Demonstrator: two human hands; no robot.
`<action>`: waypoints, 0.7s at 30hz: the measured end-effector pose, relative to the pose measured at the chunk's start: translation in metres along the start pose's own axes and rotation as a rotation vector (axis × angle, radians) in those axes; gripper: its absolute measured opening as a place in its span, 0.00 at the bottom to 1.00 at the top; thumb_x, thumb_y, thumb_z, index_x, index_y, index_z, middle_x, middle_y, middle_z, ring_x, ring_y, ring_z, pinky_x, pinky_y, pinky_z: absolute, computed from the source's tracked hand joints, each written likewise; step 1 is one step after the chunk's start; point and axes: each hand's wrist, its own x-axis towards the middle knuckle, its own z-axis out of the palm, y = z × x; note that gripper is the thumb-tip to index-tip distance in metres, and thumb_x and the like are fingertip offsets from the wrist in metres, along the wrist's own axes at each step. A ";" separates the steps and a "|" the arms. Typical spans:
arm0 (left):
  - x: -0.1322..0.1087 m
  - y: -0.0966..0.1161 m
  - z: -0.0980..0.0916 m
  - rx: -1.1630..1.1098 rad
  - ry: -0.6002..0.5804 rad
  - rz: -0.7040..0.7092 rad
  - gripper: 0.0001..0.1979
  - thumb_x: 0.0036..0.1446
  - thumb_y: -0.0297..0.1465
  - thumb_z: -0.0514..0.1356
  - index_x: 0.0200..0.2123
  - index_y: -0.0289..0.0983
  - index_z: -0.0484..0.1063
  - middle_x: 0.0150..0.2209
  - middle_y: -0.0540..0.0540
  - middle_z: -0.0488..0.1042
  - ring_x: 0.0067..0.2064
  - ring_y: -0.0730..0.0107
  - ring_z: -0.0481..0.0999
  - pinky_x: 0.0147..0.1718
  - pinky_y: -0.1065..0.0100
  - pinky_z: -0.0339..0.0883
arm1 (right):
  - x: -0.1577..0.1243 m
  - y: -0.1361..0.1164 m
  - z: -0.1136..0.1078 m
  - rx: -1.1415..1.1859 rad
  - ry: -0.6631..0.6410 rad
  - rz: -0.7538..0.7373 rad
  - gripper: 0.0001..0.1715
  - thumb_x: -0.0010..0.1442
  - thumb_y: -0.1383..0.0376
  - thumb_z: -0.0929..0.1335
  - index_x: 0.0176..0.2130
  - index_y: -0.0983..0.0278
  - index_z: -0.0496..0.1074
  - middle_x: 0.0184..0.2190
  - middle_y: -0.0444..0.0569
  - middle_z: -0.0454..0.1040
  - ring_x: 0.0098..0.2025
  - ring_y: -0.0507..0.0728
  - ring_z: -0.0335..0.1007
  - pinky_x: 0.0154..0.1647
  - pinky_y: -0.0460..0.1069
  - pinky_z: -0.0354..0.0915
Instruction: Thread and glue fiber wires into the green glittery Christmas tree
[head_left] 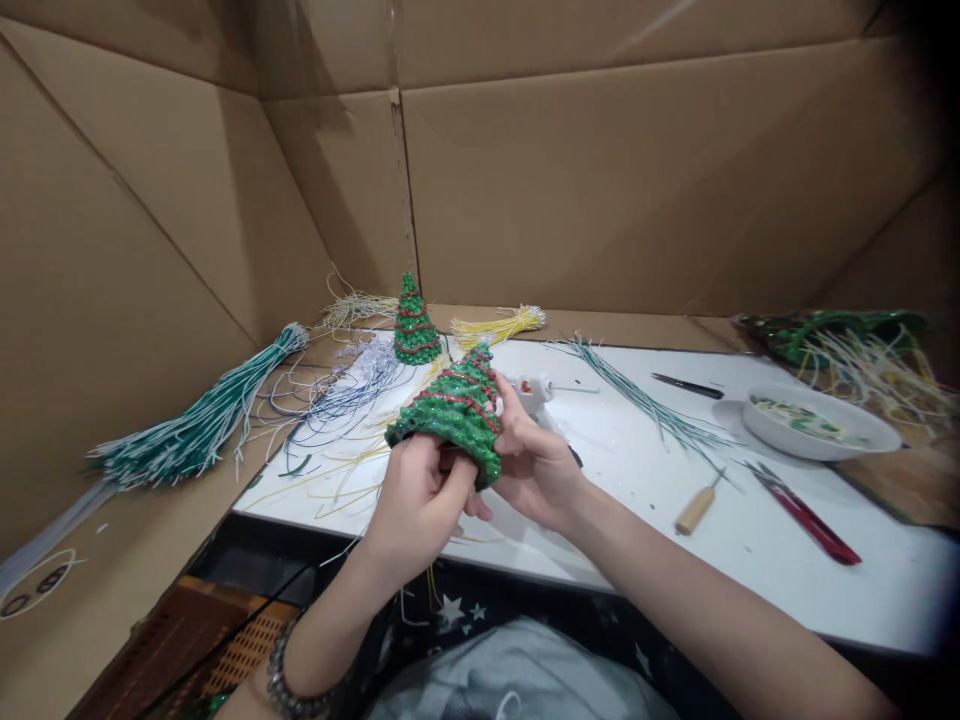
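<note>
A small green Christmas tree (pixel 450 400) with red garland is tilted in front of me, its tip pointing away and its hollow base towards me. My left hand (pixel 420 500) has its fingers tucked inside the base, so their tips are hidden. Around the tree's right side, my right hand (pixel 536 460) is closed. Behind it stands a second, similar tree (pixel 416 325), upright on the white board. What looks like a white glue gun (pixel 534 392) lies just beyond my right hand, partly covered.
Bundles of green wires (pixel 202 420), yellow wires (pixel 499 325) and dark green wires (pixel 645 395) lie around the white board (pixel 637 560). On the right are a white bowl (pixel 821 425), a wooden-handled awl (pixel 697 508), red-handled scissors (pixel 810 520) and a dark pointed tool (pixel 686 385). Cardboard walls (pixel 600 180) surround everything.
</note>
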 end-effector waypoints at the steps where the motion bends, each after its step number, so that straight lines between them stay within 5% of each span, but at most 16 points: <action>1: -0.002 0.002 0.000 0.011 -0.002 -0.019 0.07 0.62 0.32 0.56 0.30 0.38 0.65 0.17 0.55 0.68 0.21 0.66 0.77 0.22 0.67 0.71 | 0.000 0.000 0.000 0.007 0.008 0.008 0.56 0.42 0.73 0.63 0.64 0.46 0.39 0.34 0.38 0.72 0.18 0.52 0.65 0.12 0.48 0.64; 10: -0.011 0.022 -0.013 -0.143 -0.233 0.004 0.13 0.62 0.40 0.58 0.43 0.36 0.68 0.30 0.49 0.74 0.38 0.66 0.78 0.41 0.66 0.72 | -0.001 -0.003 0.003 0.056 0.111 -0.039 0.64 0.37 0.75 0.66 0.67 0.45 0.42 0.47 0.41 0.74 0.28 0.51 0.69 0.18 0.43 0.61; 17: -0.009 0.009 -0.005 -0.040 -0.147 -0.031 0.14 0.61 0.42 0.59 0.40 0.36 0.69 0.33 0.47 0.75 0.35 0.66 0.79 0.35 0.65 0.73 | -0.001 -0.004 0.005 0.069 0.150 -0.071 0.69 0.34 0.78 0.66 0.68 0.44 0.39 0.57 0.42 0.68 0.47 0.55 0.71 0.26 0.43 0.66; 21: -0.003 0.004 -0.006 -0.085 -0.164 0.049 0.13 0.61 0.39 0.59 0.40 0.35 0.70 0.33 0.45 0.76 0.34 0.65 0.79 0.35 0.65 0.74 | -0.002 -0.006 0.004 -0.012 0.076 -0.092 0.67 0.38 0.76 0.66 0.67 0.40 0.36 0.55 0.44 0.69 0.37 0.54 0.74 0.18 0.44 0.64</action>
